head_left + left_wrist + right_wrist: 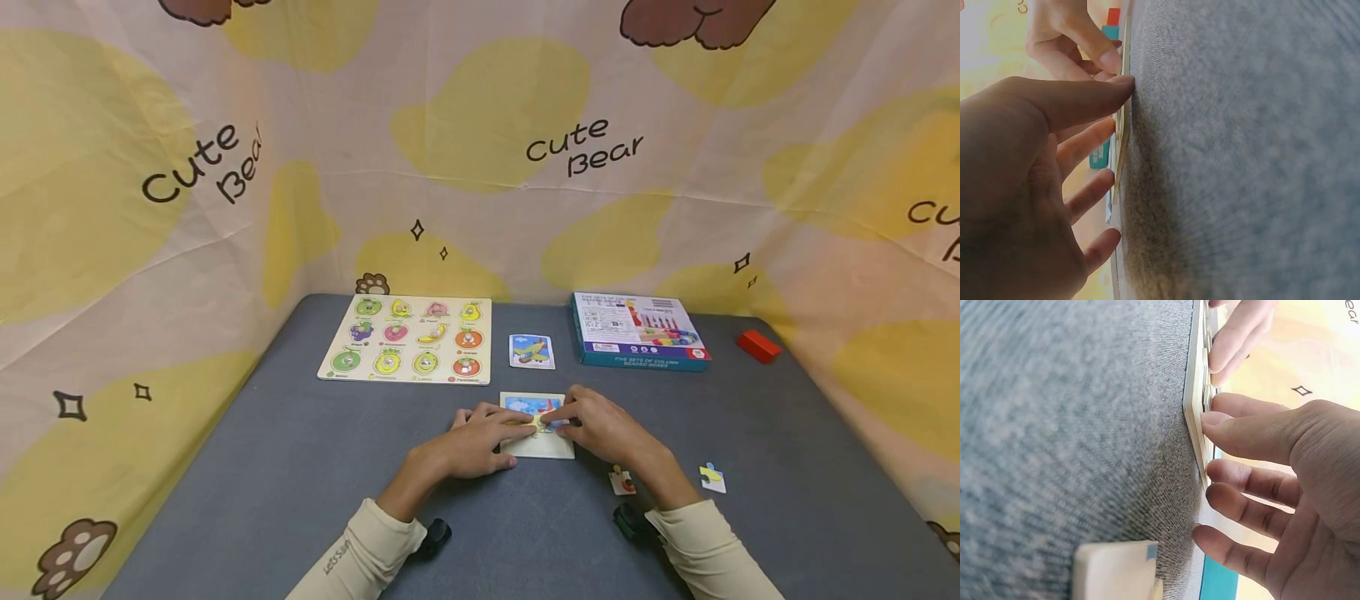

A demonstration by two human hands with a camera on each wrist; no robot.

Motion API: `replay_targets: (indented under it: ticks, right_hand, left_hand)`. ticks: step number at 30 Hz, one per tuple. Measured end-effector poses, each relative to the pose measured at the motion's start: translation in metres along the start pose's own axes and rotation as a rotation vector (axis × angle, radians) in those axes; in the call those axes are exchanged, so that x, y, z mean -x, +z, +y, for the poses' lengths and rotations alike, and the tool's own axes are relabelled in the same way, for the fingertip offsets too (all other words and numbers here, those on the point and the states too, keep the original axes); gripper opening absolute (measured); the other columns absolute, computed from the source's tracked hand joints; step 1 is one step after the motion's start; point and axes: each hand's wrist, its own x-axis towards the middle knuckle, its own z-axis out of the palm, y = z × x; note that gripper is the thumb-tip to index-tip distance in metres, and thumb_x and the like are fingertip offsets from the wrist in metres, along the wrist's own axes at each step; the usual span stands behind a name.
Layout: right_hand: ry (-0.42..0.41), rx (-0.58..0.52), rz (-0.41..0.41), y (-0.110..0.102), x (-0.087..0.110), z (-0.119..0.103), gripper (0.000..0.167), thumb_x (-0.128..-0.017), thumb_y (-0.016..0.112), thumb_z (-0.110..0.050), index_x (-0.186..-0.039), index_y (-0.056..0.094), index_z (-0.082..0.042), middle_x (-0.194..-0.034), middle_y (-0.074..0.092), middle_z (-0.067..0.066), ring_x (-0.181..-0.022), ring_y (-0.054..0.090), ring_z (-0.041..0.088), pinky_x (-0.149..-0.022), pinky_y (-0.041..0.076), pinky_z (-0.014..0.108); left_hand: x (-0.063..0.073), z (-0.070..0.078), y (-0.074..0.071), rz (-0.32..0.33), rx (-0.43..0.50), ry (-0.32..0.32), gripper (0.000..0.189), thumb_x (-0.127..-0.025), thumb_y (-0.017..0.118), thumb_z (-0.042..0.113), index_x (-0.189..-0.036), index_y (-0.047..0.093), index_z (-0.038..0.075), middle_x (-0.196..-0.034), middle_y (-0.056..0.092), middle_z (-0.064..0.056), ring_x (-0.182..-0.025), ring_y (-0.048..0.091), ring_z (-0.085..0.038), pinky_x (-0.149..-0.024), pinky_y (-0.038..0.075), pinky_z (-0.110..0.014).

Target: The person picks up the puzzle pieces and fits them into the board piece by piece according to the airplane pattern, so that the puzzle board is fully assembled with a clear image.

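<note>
A small jigsaw tray [536, 450] with a light wooden rim lies on the grey table, with blue, red and yellow picture pieces inside. From the left, my left hand [476, 440] reaches over it with fingers extended, fingertips resting on the pieces; its thumb lies by the near rim. My right hand [600, 425] touches the pieces from the other side with index finger and thumb, its other fingers [1229, 550] loosely bent. Fingers partly cover the picture. One loose puzzle piece [622, 481] lies below my right wrist, another puzzle piece [712, 477] farther right.
Behind the tray lies an airplane picture card [532, 352]. A fruit puzzle board [405, 340] is at back left, a teal-edged game box [639, 332] at back right. Beside the box sits a red block [758, 346]. Printed cloth [487, 125] hangs behind the table.
</note>
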Motion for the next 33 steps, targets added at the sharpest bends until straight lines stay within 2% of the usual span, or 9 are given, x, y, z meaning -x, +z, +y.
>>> replay_targets:
  ticks: [8,21,28,33]
  right_hand:
    - [-0.018,0.011,-0.012,0.000,0.000,0.001,0.023,-0.098,0.077,-0.015,-0.120,0.083,-0.018,-0.098,0.058,-0.001,-0.080,0.047,0.012,-0.066,0.042,0.028]
    - [0.002,-0.118,0.018,0.000,-0.001,0.012,0.019,-0.096,0.079,-0.012,-0.114,0.084,-0.014,-0.094,0.062,-0.003,-0.080,0.051,0.012,-0.069,0.045,0.029]
    - [0.051,-0.154,0.042,0.003,-0.002,0.010,0.019,-0.094,0.081,-0.012,-0.112,0.085,-0.015,-0.094,0.064,0.000,-0.080,0.053,0.013,-0.070,0.045,0.032]
    - [0.068,-0.162,0.047,0.003,-0.002,0.010,0.019,-0.093,0.082,-0.014,-0.112,0.085,-0.016,-0.094,0.065,0.000,-0.080,0.054,0.013,-0.070,0.045,0.033]
  left_hand:
    - [0.001,0.001,-0.001,-0.003,0.011,-0.002,0.058,-0.105,0.067,0.030,-0.160,0.050,0.028,-0.166,0.043,0.008,-0.150,0.036,-0.028,-0.102,0.031,-0.052]
    - [-0.001,-0.001,0.001,-0.007,-0.002,-0.006,0.058,-0.105,0.068,0.031,-0.160,0.050,0.029,-0.167,0.042,0.008,-0.150,0.036,-0.028,-0.102,0.031,-0.052]
    - [-0.003,0.007,0.004,0.021,-0.036,-0.005,0.057,-0.104,0.070,0.032,-0.158,0.054,0.025,-0.164,0.045,0.008,-0.146,0.038,-0.027,-0.101,0.032,-0.051]
    - [-0.007,0.015,0.008,0.029,-0.030,0.023,0.057,-0.103,0.069,0.030,-0.158,0.053,0.025,-0.163,0.046,0.011,-0.146,0.038,-0.027,-0.106,0.031,-0.054]
